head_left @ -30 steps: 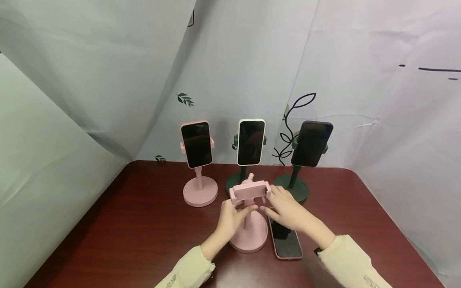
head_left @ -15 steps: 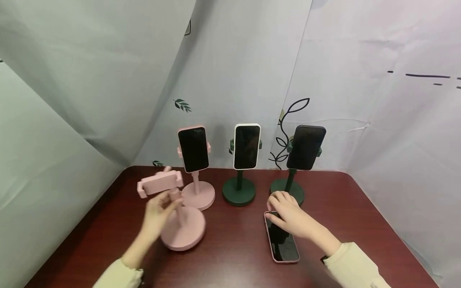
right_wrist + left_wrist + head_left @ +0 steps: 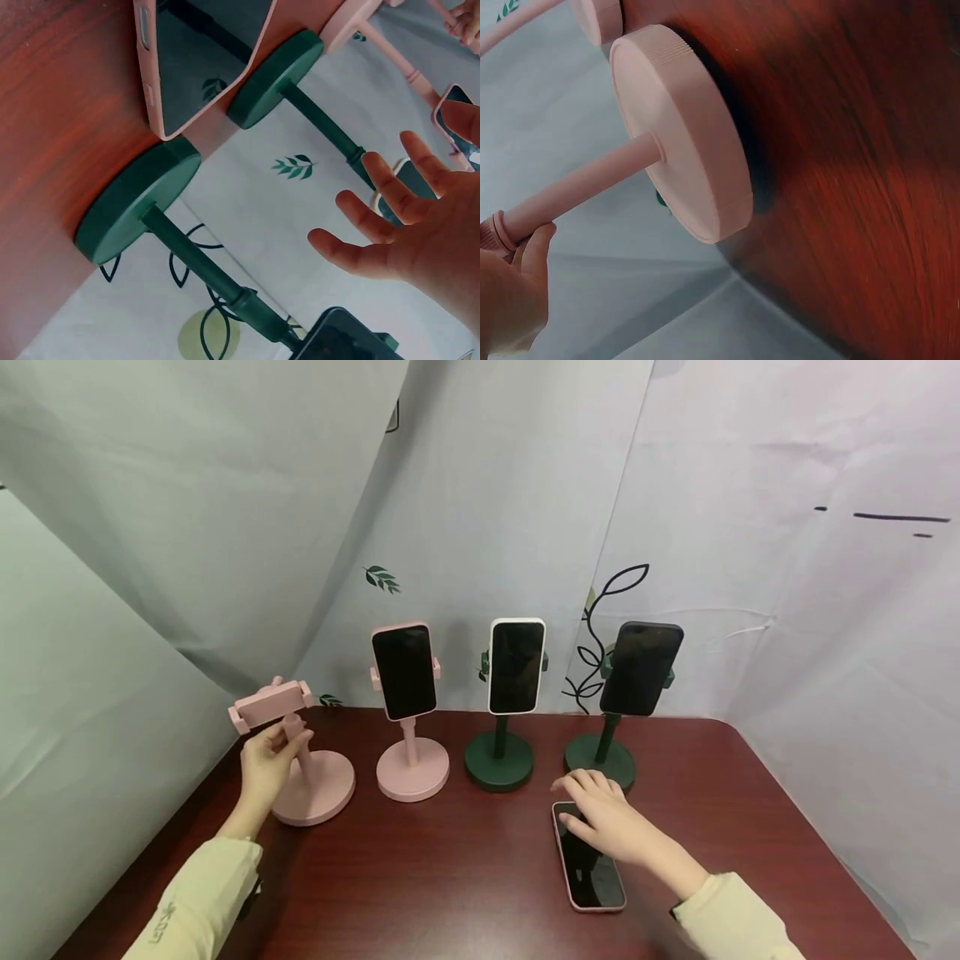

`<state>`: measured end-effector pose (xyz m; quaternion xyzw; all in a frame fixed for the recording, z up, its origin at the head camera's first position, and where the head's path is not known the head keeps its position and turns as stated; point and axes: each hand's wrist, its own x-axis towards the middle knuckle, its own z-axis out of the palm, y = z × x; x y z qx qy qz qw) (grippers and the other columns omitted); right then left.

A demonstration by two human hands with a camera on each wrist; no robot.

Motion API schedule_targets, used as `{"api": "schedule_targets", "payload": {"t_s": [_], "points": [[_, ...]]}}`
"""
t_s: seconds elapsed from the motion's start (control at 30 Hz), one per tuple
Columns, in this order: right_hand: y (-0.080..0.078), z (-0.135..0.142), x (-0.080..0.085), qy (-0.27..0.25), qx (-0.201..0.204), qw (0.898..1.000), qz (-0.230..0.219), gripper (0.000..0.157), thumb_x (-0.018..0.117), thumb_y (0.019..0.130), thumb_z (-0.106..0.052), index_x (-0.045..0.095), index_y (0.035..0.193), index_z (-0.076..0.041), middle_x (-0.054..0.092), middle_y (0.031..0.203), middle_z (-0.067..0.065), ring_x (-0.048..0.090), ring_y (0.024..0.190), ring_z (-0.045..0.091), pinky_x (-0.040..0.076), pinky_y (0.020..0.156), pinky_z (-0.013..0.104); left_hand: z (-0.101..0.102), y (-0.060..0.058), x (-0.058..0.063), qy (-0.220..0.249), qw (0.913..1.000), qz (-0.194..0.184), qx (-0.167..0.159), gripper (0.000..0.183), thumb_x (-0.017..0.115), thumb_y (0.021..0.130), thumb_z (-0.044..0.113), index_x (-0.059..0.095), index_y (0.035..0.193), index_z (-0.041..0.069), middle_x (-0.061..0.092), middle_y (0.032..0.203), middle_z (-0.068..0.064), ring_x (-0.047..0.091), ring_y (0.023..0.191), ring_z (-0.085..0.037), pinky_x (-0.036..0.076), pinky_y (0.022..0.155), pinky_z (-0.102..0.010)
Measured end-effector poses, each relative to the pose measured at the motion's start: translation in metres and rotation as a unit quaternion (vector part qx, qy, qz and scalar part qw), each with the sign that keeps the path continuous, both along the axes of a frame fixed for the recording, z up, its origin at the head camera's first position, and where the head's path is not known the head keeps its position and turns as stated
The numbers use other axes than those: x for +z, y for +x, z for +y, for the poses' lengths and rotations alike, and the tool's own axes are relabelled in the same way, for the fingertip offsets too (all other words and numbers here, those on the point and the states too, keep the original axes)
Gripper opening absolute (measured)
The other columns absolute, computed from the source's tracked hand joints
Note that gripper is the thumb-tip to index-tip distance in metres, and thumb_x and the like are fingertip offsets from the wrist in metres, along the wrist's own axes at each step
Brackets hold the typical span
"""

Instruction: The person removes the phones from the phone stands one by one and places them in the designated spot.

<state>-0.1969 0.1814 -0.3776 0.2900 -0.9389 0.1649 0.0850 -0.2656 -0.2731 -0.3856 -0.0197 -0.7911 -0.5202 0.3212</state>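
Note:
At the table's back left, my left hand [image 3: 264, 767] grips the pole of a pink phone stand [image 3: 324, 789] just under its phone clamp [image 3: 272, 704], which holds no phone. The left wrist view shows my fingertips [image 3: 537, 247] against the pole near a ribbed collar, and the round base [image 3: 682, 135] over the wood with a dark shadow beside it. Fingers spread, my right hand [image 3: 611, 820] hovers over the upper end of a phone [image 3: 592, 881] in a pink case, lying screen up. In the right wrist view that hand [image 3: 420, 232] holds nothing.
Along the back stand another pink stand [image 3: 412, 772] with a pink-cased phone [image 3: 405, 672], a green stand [image 3: 498, 764] with a white-cased phone [image 3: 517, 667], and a second green stand [image 3: 611, 758] with a dark phone [image 3: 641, 668]. Printed fabric [image 3: 480, 485] hangs behind the reddish-brown table [image 3: 420, 893].
My left hand has carried the pink stand from the middle to the far left. My right hand came away from it and stays above the lying phone, fingers now straighter.

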Motion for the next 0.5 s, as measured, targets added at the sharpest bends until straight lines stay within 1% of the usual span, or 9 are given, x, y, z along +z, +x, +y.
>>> {"api": "schedule_targets", "payload": {"t_s": [0.1,0.23,0.27,0.4,0.5], "points": [[0.000,0.001,-0.001,-0.003,0.000,1.000,-0.013,0.033,0.060,0.091,-0.016,0.052,0.123,-0.013,0.051,0.124,0.004,0.045,0.120,0.031,0.036,0.094,0.057,0.001,-0.007,0.000,0.019,0.9994,-0.026,0.011,0.026,0.066,0.086,0.002,0.064,0.107,-0.012,0.052,0.070,0.040,0.054,0.068,0.021,0.046,0.060,-0.003],[-0.001,0.002,-0.003,0.000,0.002,1.000,-0.019,0.035,0.059,0.091,-0.016,0.051,0.125,-0.013,0.051,0.127,0.006,0.044,0.122,0.033,0.037,0.093,0.059,0.006,-0.011,-0.001,0.023,0.9980,-0.055,0.023,0.028,0.066,0.087,0.007,0.064,0.110,-0.009,0.050,0.069,0.040,0.052,0.066,0.021,0.046,0.059,-0.004],[-0.001,0.002,-0.003,0.001,0.002,1.000,-0.018,0.036,0.060,0.091,-0.016,0.051,0.126,-0.012,0.051,0.128,0.006,0.044,0.123,0.033,0.036,0.093,0.059,0.007,-0.012,-0.002,0.027,0.9977,-0.059,0.020,0.029,0.066,0.087,0.007,0.063,0.111,-0.009,0.050,0.069,0.040,0.053,0.066,0.021,0.046,0.059,-0.005],[-0.003,0.001,-0.004,0.005,0.008,1.000,-0.013,0.038,0.060,0.091,-0.015,0.051,0.127,-0.011,0.050,0.128,0.007,0.044,0.125,0.032,0.036,0.094,0.060,0.010,-0.013,-0.001,0.033,0.9975,-0.061,0.012,0.031,0.066,0.087,0.008,0.062,0.113,-0.010,0.052,0.072,0.037,0.054,0.068,0.020,0.047,0.061,-0.005],[-0.004,-0.001,-0.003,0.004,0.011,1.000,-0.007,0.037,0.060,0.091,-0.014,0.052,0.127,-0.011,0.051,0.128,0.007,0.045,0.125,0.031,0.036,0.094,0.060,0.011,-0.014,-0.001,0.036,0.9970,-0.065,0.017,0.031,0.066,0.087,0.009,0.063,0.112,-0.009,0.054,0.071,0.036,0.054,0.068,0.019,0.046,0.061,-0.005]]}}
